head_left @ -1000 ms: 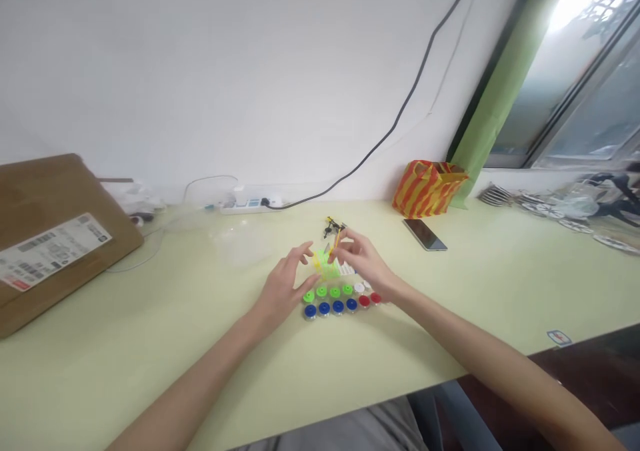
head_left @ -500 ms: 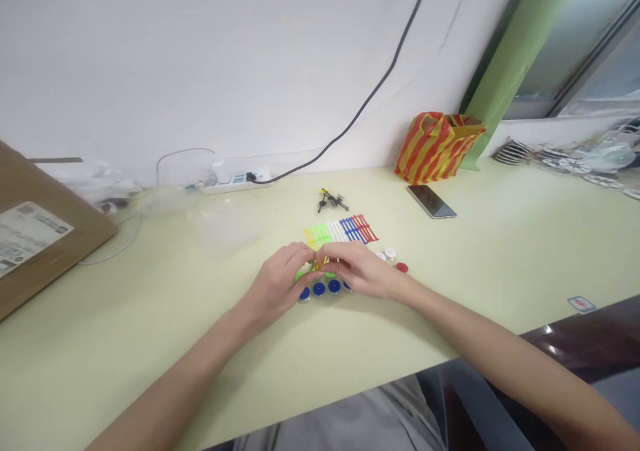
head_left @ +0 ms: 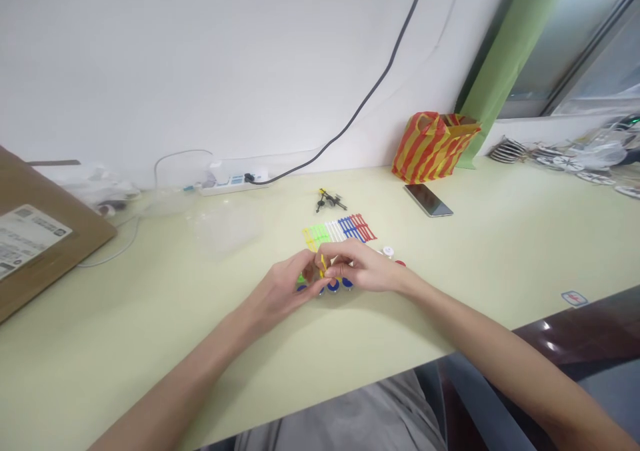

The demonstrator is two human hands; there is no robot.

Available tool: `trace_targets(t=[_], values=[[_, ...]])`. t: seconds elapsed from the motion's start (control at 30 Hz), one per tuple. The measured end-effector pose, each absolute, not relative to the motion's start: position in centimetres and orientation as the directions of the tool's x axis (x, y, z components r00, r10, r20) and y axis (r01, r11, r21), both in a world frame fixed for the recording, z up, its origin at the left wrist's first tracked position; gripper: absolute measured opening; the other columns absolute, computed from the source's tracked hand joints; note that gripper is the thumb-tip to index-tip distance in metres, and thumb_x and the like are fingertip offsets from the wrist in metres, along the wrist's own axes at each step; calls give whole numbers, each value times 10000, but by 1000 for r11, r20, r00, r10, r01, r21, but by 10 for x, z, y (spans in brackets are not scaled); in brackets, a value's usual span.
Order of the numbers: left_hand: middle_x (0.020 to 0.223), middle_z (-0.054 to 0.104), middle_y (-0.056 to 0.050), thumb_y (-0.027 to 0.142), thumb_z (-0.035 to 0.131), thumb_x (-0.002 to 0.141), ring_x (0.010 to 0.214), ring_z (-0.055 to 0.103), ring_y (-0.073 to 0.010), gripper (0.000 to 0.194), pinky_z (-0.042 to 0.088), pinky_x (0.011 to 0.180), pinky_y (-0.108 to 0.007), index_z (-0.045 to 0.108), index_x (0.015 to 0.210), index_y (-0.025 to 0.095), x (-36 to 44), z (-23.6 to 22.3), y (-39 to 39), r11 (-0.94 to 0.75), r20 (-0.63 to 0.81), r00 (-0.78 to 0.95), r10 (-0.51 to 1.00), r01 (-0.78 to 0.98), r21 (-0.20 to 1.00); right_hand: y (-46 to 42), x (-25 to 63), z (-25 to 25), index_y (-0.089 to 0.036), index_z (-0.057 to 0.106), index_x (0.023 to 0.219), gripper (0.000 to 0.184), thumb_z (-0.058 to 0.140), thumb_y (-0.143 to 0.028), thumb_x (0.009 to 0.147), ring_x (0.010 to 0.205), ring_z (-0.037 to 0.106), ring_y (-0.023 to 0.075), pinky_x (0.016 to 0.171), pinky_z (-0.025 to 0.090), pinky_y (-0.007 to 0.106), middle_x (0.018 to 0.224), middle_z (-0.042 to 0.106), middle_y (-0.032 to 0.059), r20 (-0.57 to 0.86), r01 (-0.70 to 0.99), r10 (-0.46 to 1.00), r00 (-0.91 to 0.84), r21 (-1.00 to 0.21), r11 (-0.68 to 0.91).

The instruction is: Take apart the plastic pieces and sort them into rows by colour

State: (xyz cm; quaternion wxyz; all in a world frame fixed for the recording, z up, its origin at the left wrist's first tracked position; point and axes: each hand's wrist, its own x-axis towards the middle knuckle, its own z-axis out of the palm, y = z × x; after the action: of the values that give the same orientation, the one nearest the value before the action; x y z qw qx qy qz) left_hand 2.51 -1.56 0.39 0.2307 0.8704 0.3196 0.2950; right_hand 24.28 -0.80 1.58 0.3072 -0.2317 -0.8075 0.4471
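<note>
A slim yellow plastic piece (head_left: 323,262) stands nearly upright between my hands. My right hand (head_left: 364,264) pinches it between thumb and fingers. My left hand (head_left: 286,279) is close against it, fingers curled and thumb reaching toward the piece's lower end; what those fingers grip is hidden. Under and in front of my hands are several round blue-topped pieces (head_left: 333,286), with a green one (head_left: 301,279) partly covered by my left hand. Just beyond lies a row of thin plastic sticks (head_left: 340,229) in yellow, green, white, blue and red.
A small black-and-yellow part (head_left: 329,201) lies behind the sticks. White (head_left: 389,251) and red (head_left: 401,263) round pieces sit by my right wrist. Farther off are a phone (head_left: 429,200), a striped bag (head_left: 434,147), a power strip (head_left: 235,181) and a cardboard box (head_left: 47,231).
The yellow piece now shows more plainly between my hands, more upright. My right fingers have shifted around it, and my left hand has turned slightly. The camera view has moved a little.
</note>
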Motion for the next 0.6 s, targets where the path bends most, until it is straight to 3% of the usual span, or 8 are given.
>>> trace_targets(t=[0.1, 0.2, 0.27, 0.37, 0.5, 0.6], values=[[712, 609, 58, 297, 605, 936, 594, 572, -91, 147, 422, 571, -193, 503, 871, 214, 27, 1, -18, -682, 368, 619, 694, 401, 612, -9, 243, 17, -196, 520, 828, 117, 536, -95, 885, 692, 574, 135, 642, 461, 248, 790, 599, -4, 249, 99, 635, -731, -882, 461], [659, 565, 77, 231, 619, 893, 544, 524, -72, 117, 399, 541, -177, 506, 866, 213, 22, -1, -16, -747, 433, 635, 640, 383, 543, -10, 247, 19, -199, 483, 774, 146, 549, -118, 877, 622, 531, 121, 587, 419, 233, 681, 549, -34, 215, 99, 650, -728, -906, 411], [652, 536, 83, 184, 613, 882, 543, 505, -66, 90, 397, 547, -171, 531, 908, 211, 15, 0, -13, -785, 487, 626, 610, 394, 477, -7, 254, 20, -203, 448, 745, 192, 575, -159, 882, 579, 498, 109, 552, 394, 228, 645, 506, -48, 241, 83, 702, -670, -916, 393], [723, 543, 60, 139, 573, 911, 609, 530, -74, 127, 424, 600, -182, 556, 1014, 211, 7, 4, -6, -808, 563, 580, 589, 426, 406, 1, 267, 20, -202, 490, 827, 151, 601, -243, 922, 547, 497, 99, 533, 400, 239, 715, 569, -30, 349, 67, 802, -485, -900, 431], [873, 562, -5, 54, 453, 930, 715, 533, -96, 173, 420, 638, -209, 534, 975, 200, 5, 6, -2, -842, 630, 562, 535, 416, 344, 12, 275, 15, -200, 580, 939, 63, 582, -256, 967, 643, 585, 131, 593, 443, 267, 832, 655, 22, 532, 312, 802, -273, -740, 596], [874, 557, -16, 43, 399, 950, 710, 519, -104, 201, 400, 609, -217, 531, 932, 193, 9, 4, -2, -843, 592, 601, 537, 414, 344, 14, 270, 7, -204, 621, 924, 93, 547, -199, 981, 766, 610, 154, 660, 463, 275, 920, 666, 53, 649, 458, 691, -318, -533, 711]])
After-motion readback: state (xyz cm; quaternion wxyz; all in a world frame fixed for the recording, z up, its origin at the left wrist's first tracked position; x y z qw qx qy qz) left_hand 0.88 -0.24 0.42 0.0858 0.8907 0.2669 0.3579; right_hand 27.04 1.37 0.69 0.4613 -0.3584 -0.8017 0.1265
